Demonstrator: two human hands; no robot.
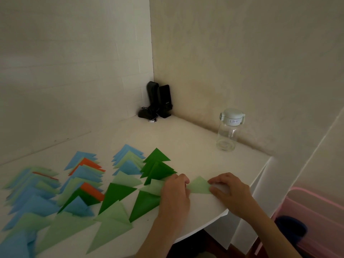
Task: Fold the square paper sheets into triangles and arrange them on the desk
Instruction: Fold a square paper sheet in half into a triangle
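left hand [175, 190] flat, fingers pressing the pale green triangle [200, 186] onto the white desk [195, 146], right hand [229, 190] pinching its right corner, rows of overlapping blue, green, orange triangles [83, 183] to the left, clear bottle [228, 131] and black speakers [158, 99] near the walls
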